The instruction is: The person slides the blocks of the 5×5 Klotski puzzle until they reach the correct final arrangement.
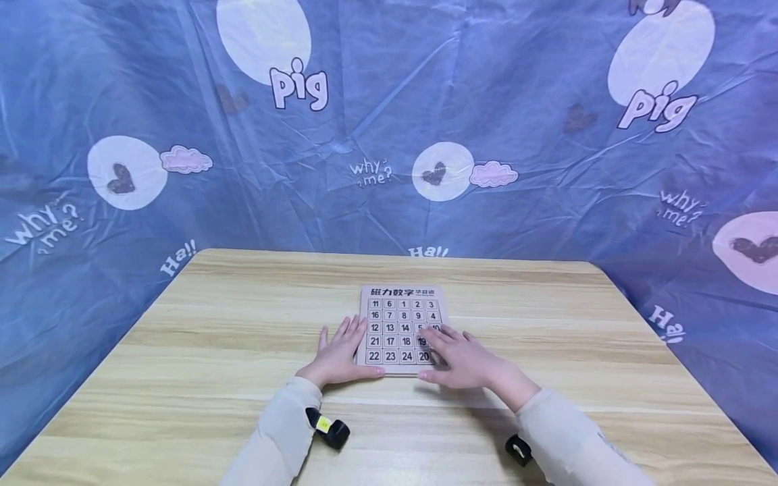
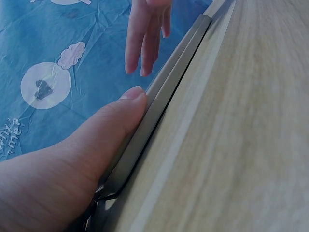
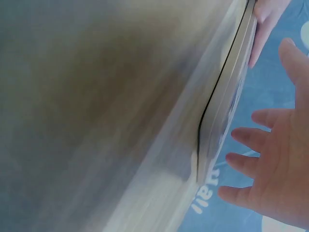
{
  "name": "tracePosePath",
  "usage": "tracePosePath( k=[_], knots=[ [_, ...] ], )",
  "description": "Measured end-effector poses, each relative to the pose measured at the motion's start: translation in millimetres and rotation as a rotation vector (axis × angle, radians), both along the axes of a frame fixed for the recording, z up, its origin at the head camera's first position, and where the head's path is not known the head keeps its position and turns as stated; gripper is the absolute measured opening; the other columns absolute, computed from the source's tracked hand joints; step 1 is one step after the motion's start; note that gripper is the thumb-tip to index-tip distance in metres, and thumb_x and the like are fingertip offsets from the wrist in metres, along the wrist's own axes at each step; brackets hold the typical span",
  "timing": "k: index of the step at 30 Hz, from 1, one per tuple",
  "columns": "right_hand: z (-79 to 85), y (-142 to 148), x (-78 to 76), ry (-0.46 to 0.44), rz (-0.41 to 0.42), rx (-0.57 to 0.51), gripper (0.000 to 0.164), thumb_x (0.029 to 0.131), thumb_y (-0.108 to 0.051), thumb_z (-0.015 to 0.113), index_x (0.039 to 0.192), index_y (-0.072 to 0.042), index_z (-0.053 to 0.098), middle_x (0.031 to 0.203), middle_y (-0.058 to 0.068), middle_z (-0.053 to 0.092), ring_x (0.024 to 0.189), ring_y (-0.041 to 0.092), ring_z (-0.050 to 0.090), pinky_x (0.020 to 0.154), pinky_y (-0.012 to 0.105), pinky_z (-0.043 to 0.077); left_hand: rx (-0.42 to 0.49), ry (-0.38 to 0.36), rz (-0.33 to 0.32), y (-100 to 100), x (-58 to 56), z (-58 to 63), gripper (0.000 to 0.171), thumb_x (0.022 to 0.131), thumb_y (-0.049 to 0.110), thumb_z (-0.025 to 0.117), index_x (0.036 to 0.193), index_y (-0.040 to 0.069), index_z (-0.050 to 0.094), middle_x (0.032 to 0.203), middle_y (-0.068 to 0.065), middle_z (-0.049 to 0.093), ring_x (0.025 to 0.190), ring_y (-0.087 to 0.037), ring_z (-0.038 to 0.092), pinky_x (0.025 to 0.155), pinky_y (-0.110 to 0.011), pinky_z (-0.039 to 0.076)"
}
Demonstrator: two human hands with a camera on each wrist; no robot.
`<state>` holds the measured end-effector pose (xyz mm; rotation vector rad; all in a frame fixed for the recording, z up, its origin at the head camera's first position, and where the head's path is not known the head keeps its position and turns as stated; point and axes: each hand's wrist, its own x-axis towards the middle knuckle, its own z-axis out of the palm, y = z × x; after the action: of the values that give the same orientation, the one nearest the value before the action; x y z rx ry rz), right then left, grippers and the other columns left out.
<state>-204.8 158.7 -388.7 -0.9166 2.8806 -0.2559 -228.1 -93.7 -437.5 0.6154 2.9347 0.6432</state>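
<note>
A flat number slide puzzle (image 1: 390, 342) with numbered square tiles in rows lies on the wooden table, dark Chinese lettering along its far edge. At its near left corner is my left hand (image 1: 339, 356), straight fingers along the left side and the thumb on the near edge. The left wrist view shows that thumb (image 2: 113, 118) against the puzzle's rim (image 2: 159, 106). Above the right-hand tiles, my right hand (image 1: 458, 358) is held with fingers extended, covering part of the lower right. In the right wrist view its spread fingers (image 3: 248, 140) appear apart from the puzzle.
The light wood-grain table (image 1: 213, 337) spreads around the puzzle on all sides. Behind and beside it hangs a blue printed cloth (image 1: 377, 121). Black straps with small devices (image 1: 331, 430) sit at both wrists, over pale sleeves (image 1: 276, 432).
</note>
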Motion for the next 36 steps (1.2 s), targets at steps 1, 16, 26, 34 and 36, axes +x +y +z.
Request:
tracePosePath(
  k=[1,16,26,34,36],
  knots=[
    [-0.6,1.0,-2.7,-0.003,-0.014,0.0,0.081,0.078,-0.06,0.044,0.136,-0.008,0.025,0.137,0.012,0.027,0.122,0.038,0.02,0.092,0.06,0.017,-0.001,-0.001,0.0,0.1,-0.1,-0.2,0.107,0.06,0.074,0.051,0.139,0.012,0.014,0.142,-0.01,0.009,0.128,-0.024,0.002,0.095,-0.052,-0.01],
    [-5.3,6.3,-11.5,-0.051,-0.093,0.008,0.086,0.074,-0.065,0.043,0.137,-0.009,0.023,0.138,0.012,0.024,0.123,0.037,0.018,0.093,0.059,0.015,0.004,0.002,-0.002,0.5,-0.2,-1.8,0.108,0.059,0.076,0.048,0.139,0.012,0.014,0.142,-0.01,0.008,0.128,-0.024,0.002,0.095,-0.052,-0.01],
    [-4.0,7.5,-3.9,-0.055,-0.081,0.037,0.084,0.076,-0.062,0.045,0.136,-0.008,0.025,0.139,0.012,0.023,0.123,0.038,0.018,0.092,0.059,0.017,0.01,0.012,-0.004,-0.1,-0.5,-1.1,0.108,0.059,0.075,0.05,0.139,0.012,0.013,0.142,-0.01,0.009,0.128,-0.024,0.002,0.095,-0.052,-0.011],
    [-3.9,7.5,5.1,-0.057,-0.063,0.048,0.082,0.076,-0.061,0.047,0.136,-0.009,0.026,0.138,0.013,0.023,0.123,0.039,0.017,0.091,0.06,0.017,0.012,0.014,-0.003,-0.7,-0.7,-3.1,0.109,0.058,0.076,0.049,0.139,0.012,0.014,0.142,-0.01,0.009,0.128,-0.024,0.002,0.095,-0.052,-0.011],
    [-4.3,7.7,6.3,-0.057,-0.058,0.05,0.082,0.076,-0.061,0.046,0.136,-0.009,0.026,0.138,0.013,0.022,0.123,0.039,0.017,0.091,0.06,0.017,0.008,0.015,-0.003,-0.7,-0.7,-3.4,0.109,0.058,0.077,0.048,0.139,0.012,0.014,0.142,-0.01,0.009,0.128,-0.024,0.002,0.095,-0.052,-0.011]
  ],
)
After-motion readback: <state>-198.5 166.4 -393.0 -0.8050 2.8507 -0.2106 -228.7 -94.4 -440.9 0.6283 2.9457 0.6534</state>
